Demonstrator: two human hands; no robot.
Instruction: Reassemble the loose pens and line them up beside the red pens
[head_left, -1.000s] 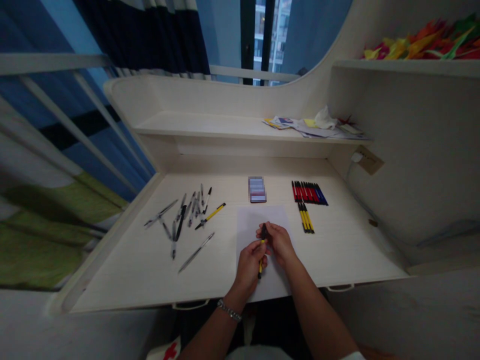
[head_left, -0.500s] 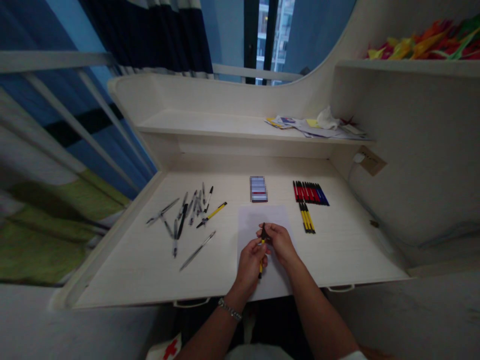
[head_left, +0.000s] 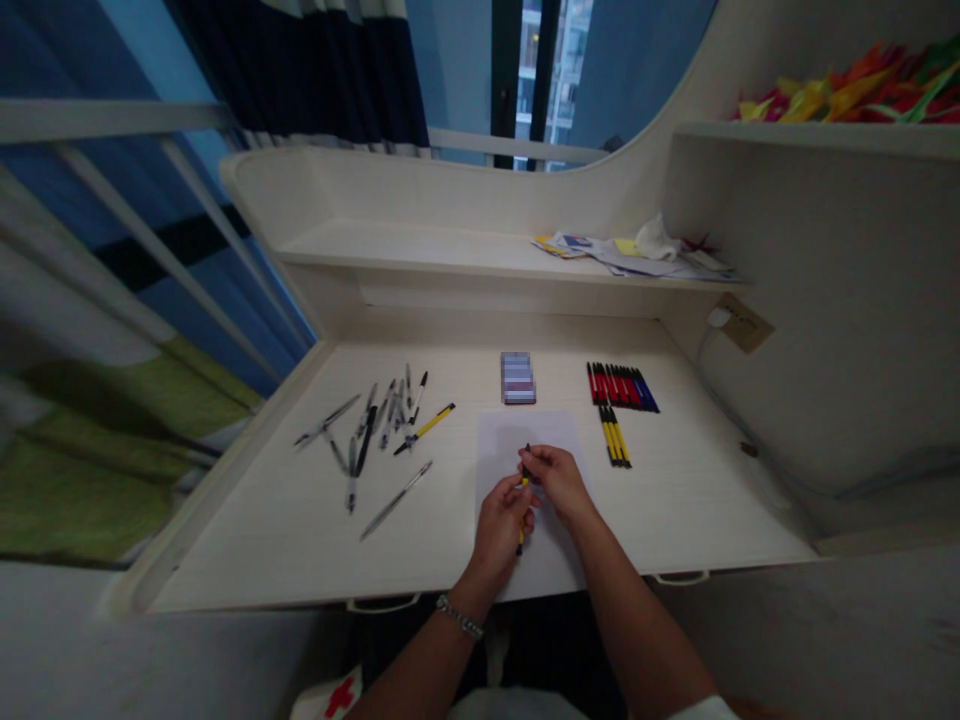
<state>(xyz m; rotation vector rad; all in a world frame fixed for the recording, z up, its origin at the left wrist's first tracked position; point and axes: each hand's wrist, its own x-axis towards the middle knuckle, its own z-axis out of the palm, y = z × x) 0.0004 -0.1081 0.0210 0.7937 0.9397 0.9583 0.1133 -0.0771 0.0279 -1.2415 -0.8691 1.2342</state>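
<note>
My left hand (head_left: pixel 504 517) is closed around the yellow barrel of a yellow pen (head_left: pixel 520 538), whose dark end points toward me. The fingers of my right hand (head_left: pixel 555 480) pinch the black upper end of the same pen. Beneath both hands lies a white sheet of paper (head_left: pixel 499 440). To the left, a yellow pen with a black cap (head_left: pixel 431 427) and a clear pen (head_left: pixel 396 500) rest on the desk. Several yellow pens (head_left: pixel 615 437) lie side by side to the right, below a row of red and blue pens (head_left: pixel 619 386).
A phone (head_left: pixel 518 377) lies beyond the paper. Several loose clear and black pens (head_left: pixel 375 425) are scattered on the left of the white desk (head_left: pixel 270 560). Papers (head_left: pixel 637 255) sit on the back shelf. At the right wall, a cable (head_left: pixel 701 350) hangs from a socket.
My right hand's fingers have shifted slightly on the pen's black end, now covering more of it. My left hand keeps its grip, and the other pens have not moved.
</note>
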